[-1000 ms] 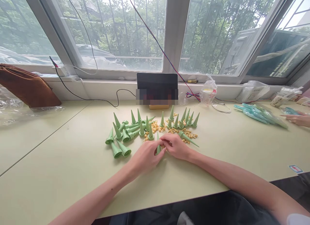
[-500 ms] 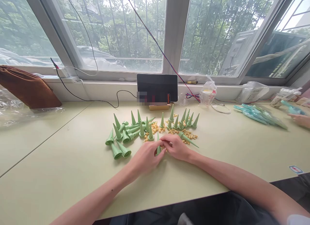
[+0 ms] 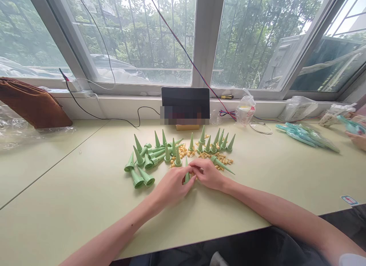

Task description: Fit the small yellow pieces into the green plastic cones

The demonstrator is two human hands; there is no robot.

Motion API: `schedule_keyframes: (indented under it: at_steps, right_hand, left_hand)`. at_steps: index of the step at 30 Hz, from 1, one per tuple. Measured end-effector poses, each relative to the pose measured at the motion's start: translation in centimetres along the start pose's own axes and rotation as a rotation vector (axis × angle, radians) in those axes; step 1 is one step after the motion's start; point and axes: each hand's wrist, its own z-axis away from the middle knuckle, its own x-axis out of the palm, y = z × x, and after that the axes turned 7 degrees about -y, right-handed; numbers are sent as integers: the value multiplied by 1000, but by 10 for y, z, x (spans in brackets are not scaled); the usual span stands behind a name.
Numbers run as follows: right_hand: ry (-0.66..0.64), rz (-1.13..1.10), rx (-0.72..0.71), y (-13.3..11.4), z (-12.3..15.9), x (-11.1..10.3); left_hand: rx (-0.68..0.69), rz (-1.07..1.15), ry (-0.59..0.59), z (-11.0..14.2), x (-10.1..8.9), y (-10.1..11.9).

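My left hand (image 3: 174,182) is closed around a green plastic cone-shaped spike (image 3: 187,177), which stands upright with its tip pointing up. Against it on the right, my right hand (image 3: 210,175) is pinched, its fingertips meeting those of the left hand; whatever lies between them is hidden. Just behind the hands, small yellow plastic pieces (image 3: 221,161) lie scattered in piles. A loose green spike (image 3: 224,166) rests on its side beside my right hand. More green spikes (image 3: 147,177) lie at the left, and several others (image 3: 220,141) stand upright at the back.
A dark tablet (image 3: 185,98) leans on a small cardboard stand near the window. Farther right are a bagged cup (image 3: 246,109), a white cable (image 3: 260,128) and teal bagged items (image 3: 300,135). Another person's hand (image 3: 357,139) holds something teal at the right edge. A brown pouch (image 3: 34,103) sits left.
My hands and the green spike look almost unchanged. At the right edge, the other person's hand and the teal thing have shifted slightly.
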Motion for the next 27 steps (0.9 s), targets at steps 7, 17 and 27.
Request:
schedule_keyframes:
  at_steps: [7, 17, 27]
  right_hand:
    - [-4, -3, -1, -2, 0, -1]
    - [-9, -6, -5, 0, 0, -1]
    - [-6, 0, -6, -1, -1, -1]
  left_hand:
    - [-2, -1, -5, -1, -1, 1]
    - [-13, -31, -20, 1, -2, 4]
    - [-24, -48, -27, 1, -2, 3]
